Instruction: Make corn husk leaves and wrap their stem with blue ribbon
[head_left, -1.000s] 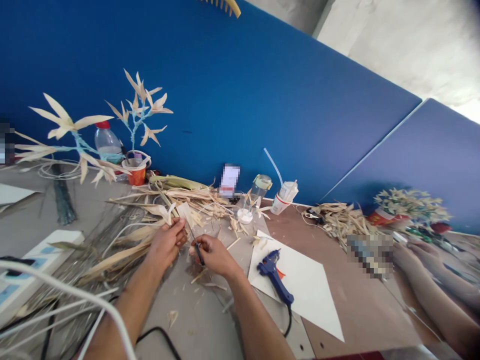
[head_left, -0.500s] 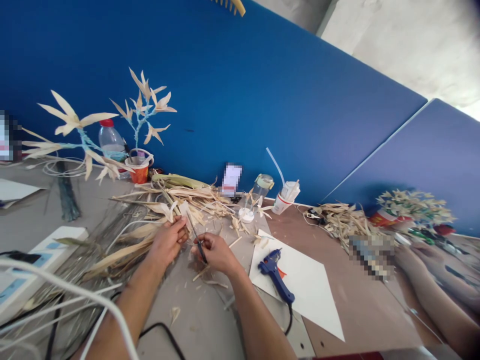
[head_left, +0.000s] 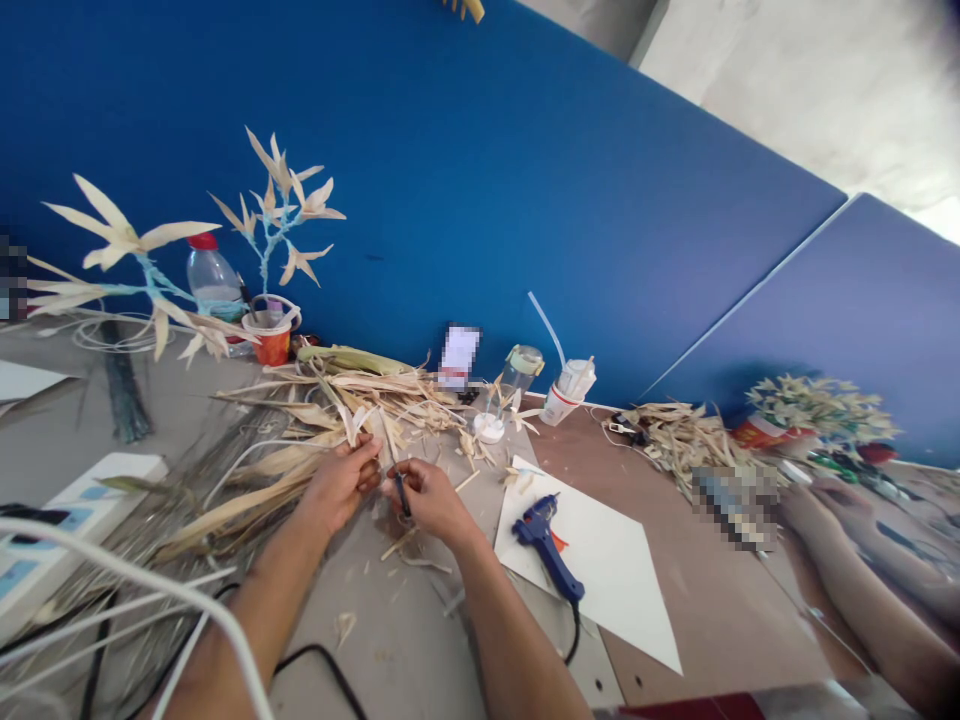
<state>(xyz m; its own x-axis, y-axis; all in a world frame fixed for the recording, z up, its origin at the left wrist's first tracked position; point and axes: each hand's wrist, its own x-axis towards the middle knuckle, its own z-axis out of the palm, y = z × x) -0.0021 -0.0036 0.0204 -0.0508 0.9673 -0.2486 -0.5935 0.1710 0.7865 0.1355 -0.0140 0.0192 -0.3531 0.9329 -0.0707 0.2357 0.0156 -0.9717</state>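
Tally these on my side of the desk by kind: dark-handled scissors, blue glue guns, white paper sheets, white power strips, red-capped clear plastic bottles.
Dark-handled scissors: 1
Blue glue gun: 1
White paper sheets: 2
White power strip: 1
Red-capped clear plastic bottle: 1
Total: 6

Bright, diffuse light — strongest on the upper-right wall (head_left: 795, 95); soft shadows; wide-angle stretching toward edges — 3 pixelated patches.

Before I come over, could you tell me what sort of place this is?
It looks like a shared craft bench: a blue glue gun lies on a white sheet, dried plant strips are heaped nearby, and a co-worker's hands are at the right.
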